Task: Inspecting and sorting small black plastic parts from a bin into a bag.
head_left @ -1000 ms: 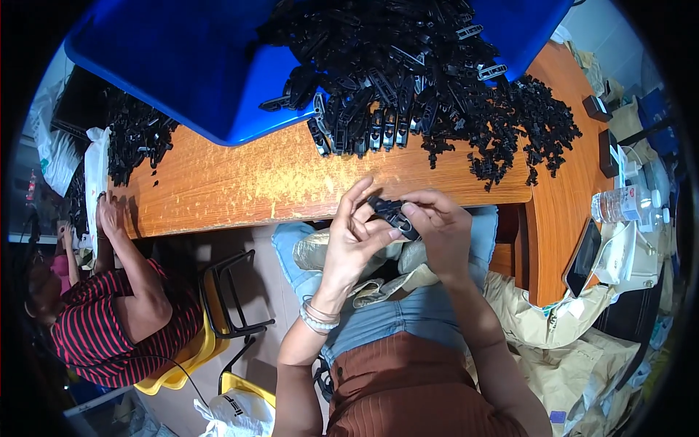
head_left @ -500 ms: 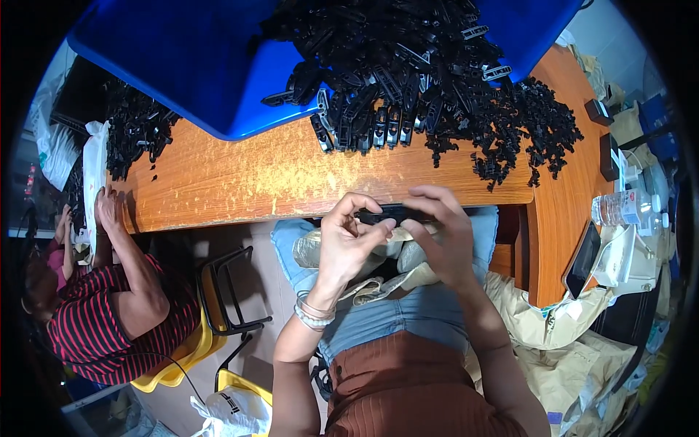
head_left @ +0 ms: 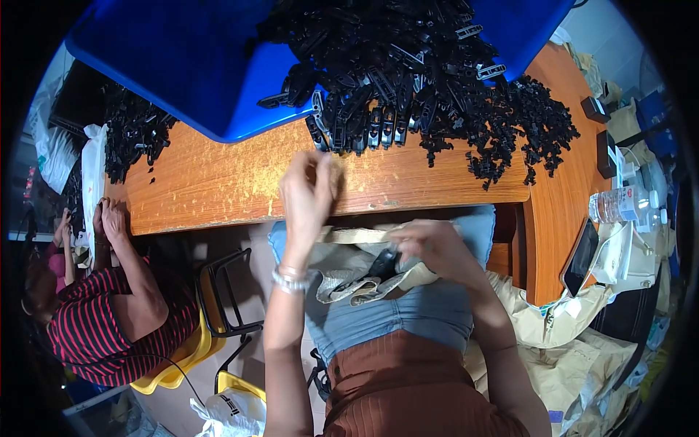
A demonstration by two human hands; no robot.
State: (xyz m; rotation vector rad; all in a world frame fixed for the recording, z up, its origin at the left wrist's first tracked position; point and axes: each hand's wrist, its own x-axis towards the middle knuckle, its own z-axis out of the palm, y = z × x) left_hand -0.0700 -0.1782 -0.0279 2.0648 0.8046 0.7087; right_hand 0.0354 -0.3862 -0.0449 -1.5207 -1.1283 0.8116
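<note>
My left hand, smeared by motion, is over the near part of the wooden table, fingers curled. Just beyond it is a row of black plastic parts with silvery insides, lined up at the foot of a large heap. Whether anything is in that hand cannot be made out. On my lap lies an open beige bag. A long black plastic part shows at its mouth, right by the fingertips of my right hand. Those fingers are bent and blurred, so their grip on the part is unclear.
A blue bin tips its heap of black parts onto the table. Small black pieces lie to the right, beside a phone and clear bottles. At left a co-worker in a striped shirt sits near a metal-legged stool.
My hands have parted. The left moved forward over the table; the right lowered to the bag. The black part that was between both hands' fingers is gone from there; one shows at the bag's mouth.
</note>
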